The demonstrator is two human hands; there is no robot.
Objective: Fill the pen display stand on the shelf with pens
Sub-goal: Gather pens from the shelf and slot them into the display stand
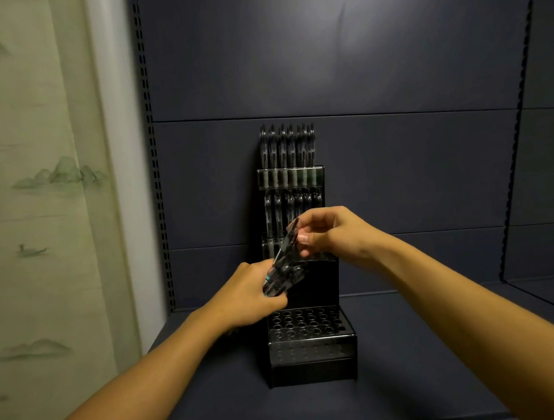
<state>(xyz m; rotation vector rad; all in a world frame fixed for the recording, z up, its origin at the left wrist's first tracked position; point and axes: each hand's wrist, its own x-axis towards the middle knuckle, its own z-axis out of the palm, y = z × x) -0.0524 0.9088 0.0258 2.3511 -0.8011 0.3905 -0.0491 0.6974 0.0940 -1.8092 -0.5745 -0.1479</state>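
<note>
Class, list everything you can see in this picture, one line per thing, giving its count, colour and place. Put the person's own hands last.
Pen display stand: one, black, tiered, standing on the shelf at centre.
Pens in top tier: a full row, exact count unclear, dark, upright at the stand's top.
Pens in middle tier: a row, partly hidden by the hands, dark, upright.
Bottom tier holes: many, black, none holding a pen.
Bundle of pens: several, dark with clear barrels, held in front of the stand.
Shelf: one, dark blue-grey, with back panels behind.
Wall hanging: one, pale green with a landscape print, at left.
Left hand: one, grips the bundle.
Right hand: one, fingers pinch one pen's upper end.
</note>
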